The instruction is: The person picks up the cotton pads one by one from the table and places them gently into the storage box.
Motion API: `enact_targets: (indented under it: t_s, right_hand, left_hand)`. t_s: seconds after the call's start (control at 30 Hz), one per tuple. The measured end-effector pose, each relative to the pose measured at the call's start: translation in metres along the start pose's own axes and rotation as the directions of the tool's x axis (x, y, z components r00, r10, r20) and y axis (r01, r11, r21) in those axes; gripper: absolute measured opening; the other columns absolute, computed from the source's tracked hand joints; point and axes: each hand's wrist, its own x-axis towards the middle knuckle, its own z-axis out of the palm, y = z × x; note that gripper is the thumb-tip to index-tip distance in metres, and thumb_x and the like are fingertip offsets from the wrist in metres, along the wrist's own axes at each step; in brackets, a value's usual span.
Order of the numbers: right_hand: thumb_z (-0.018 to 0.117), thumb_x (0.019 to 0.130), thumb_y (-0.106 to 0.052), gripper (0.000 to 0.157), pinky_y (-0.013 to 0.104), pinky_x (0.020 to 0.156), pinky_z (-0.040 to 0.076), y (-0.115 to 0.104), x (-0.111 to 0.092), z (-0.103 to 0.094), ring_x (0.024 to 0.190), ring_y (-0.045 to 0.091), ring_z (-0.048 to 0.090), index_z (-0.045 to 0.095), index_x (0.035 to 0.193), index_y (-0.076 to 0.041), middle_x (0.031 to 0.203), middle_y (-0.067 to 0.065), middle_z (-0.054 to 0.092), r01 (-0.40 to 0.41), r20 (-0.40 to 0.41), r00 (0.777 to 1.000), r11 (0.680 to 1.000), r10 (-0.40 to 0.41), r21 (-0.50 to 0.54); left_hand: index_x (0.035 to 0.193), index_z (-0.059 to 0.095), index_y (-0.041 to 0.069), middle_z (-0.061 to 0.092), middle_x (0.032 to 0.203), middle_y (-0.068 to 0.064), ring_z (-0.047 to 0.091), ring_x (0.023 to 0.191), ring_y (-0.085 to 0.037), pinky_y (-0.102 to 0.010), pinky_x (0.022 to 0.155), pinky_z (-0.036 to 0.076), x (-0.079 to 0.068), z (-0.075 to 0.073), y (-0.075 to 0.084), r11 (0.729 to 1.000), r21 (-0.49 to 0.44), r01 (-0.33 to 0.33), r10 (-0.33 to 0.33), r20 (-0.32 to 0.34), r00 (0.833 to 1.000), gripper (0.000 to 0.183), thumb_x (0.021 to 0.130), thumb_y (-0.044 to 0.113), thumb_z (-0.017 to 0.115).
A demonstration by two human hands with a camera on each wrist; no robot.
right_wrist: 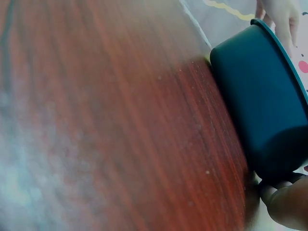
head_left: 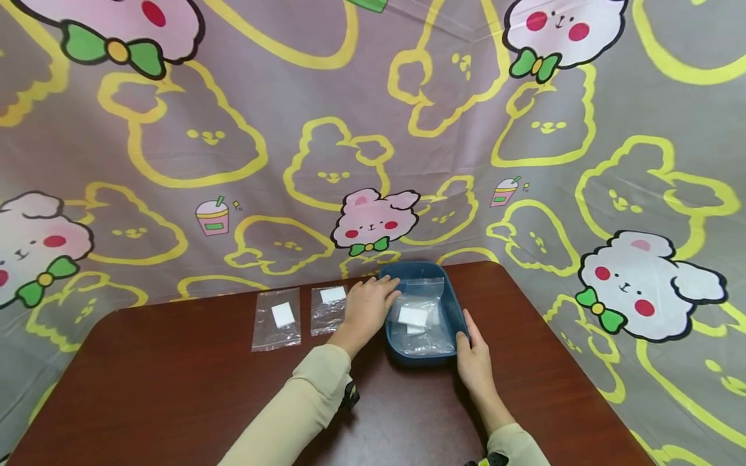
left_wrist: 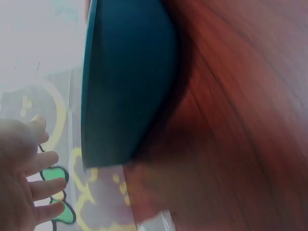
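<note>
A dark blue plastic basin [head_left: 408,358] with rounded corners stands on the table. Inside it lie clear zip bags [head_left: 428,342] with white labels [head_left: 412,316], overlapping one another. My right hand [head_left: 474,359] grips the basin's right side near the front corner, thumb at the rim and fingers along the outer wall. My left hand [head_left: 368,312] is at the left rim, its fingers reaching over toward the inside. In the left wrist view that hand's fingers [left_wrist: 50,188] are spread, holding nothing, beside the basin wall [left_wrist: 127,82].
Two more clear zip bags lie left of the basin: one flat bag [head_left: 276,336] with a white label, and another bag [head_left: 327,320] partly behind the left hand. A patterned cloth [head_left: 280,162] hangs behind the brown table [head_left: 192,388] and along its right side.
</note>
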Motion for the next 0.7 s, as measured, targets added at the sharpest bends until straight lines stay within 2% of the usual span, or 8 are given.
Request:
enact_targets:
  t_s: [0.2, 0.37, 0.57, 0.7]
  right_hand:
    - [0.046, 0.104, -0.01, 0.053, 0.052, 0.119, 0.023, 0.001, 0.0, 0.0, 0.148, 0.029, 0.028, 0.038, 0.156, -0.012, 0.159, 0.012, 0.035, 0.0, 0.002, 1.0, 1.0, 0.0, -0.009]
    - [0.044, 0.105, -0.009, 0.054, 0.05, 0.12, 0.021, 0.0, 0.002, 0.0, 0.149, 0.027, 0.025, 0.035, 0.157, -0.012, 0.161, 0.011, 0.033, -0.01, 0.022, 1.0, 1.0, 0.01, -0.002]
    - [0.045, 0.104, -0.008, 0.054, 0.051, 0.12, 0.022, 0.0, 0.001, 0.0, 0.148, 0.028, 0.026, 0.036, 0.157, -0.012, 0.16, 0.012, 0.033, -0.008, 0.019, 1.0, 1.0, 0.008, -0.004]
    - [0.044, 0.105, -0.009, 0.054, 0.052, 0.12, 0.021, 0.0, 0.0, -0.001, 0.149, 0.029, 0.025, 0.035, 0.158, -0.013, 0.161, 0.012, 0.033, -0.021, 0.021, 1.0, 1.0, 0.021, -0.005]
  left_hand:
    - [0.133, 0.068, 0.016, 0.066, 0.132, -0.007, 0.063, 0.121, -0.03, -0.049, 0.1, 0.05, -0.01, -0.005, -0.029, 1.0, -0.006, 0.0, 0.0, -0.093, 0.996, 0.037, 0.103, 0.035, 0.058]
    - [0.132, 0.069, 0.017, 0.068, 0.129, -0.006, 0.065, 0.116, -0.032, -0.051, 0.095, 0.051, -0.024, -0.009, -0.058, 0.998, -0.005, 0.06, -0.06, -0.141, 0.988, 0.035, 0.101, 0.032, 0.062]
    - [0.128, 0.071, 0.015, 0.069, 0.127, -0.009, 0.065, 0.115, -0.038, -0.053, 0.092, 0.052, -0.042, -0.014, -0.093, 0.992, -0.014, 0.127, -0.127, -0.153, 0.98, 0.035, 0.098, 0.031, 0.067]
    - [0.129, 0.07, 0.014, 0.068, 0.129, -0.008, 0.064, 0.116, -0.04, -0.055, 0.091, 0.052, -0.056, -0.017, -0.113, 0.982, -0.025, 0.186, -0.187, -0.131, 0.973, 0.037, 0.098, 0.033, 0.066]
